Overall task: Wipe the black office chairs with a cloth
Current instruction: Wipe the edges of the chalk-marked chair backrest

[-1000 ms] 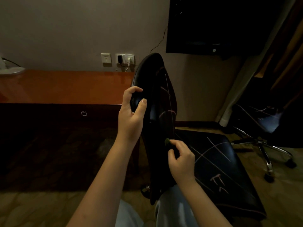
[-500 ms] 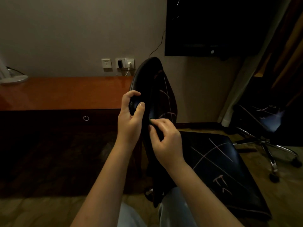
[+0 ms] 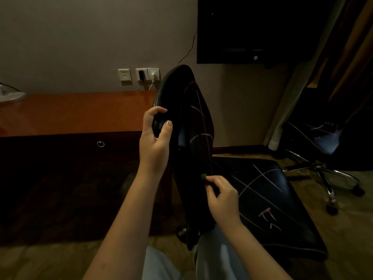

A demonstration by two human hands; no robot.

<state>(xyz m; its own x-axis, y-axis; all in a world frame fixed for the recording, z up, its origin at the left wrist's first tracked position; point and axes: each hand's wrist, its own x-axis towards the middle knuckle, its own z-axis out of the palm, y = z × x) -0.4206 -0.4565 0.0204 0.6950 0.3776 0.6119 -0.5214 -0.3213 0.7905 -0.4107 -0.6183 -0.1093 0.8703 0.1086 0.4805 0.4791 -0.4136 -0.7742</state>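
wooden desk [image 3: 70, 112] at nine o'clock; backrest [image 3: 187, 122] runs twelve-to-six, my left hand [image 3: 154, 144] gripping its edge, right hand [image 3: 222, 199] pinching cloth [image 3: 203, 176] at six.

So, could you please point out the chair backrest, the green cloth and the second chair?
chair backrest [image 3: 187, 110]: head view, upper front of its black padding.
green cloth [image 3: 203, 176]: head view, the tip showing above the right hand [image 3: 223, 201].
second chair [image 3: 325, 138]: head view, its seat, at far right.

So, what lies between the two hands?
The black leather chair backrest, crossed by pale lines, runs from left hand to right hand; the head view shows it.
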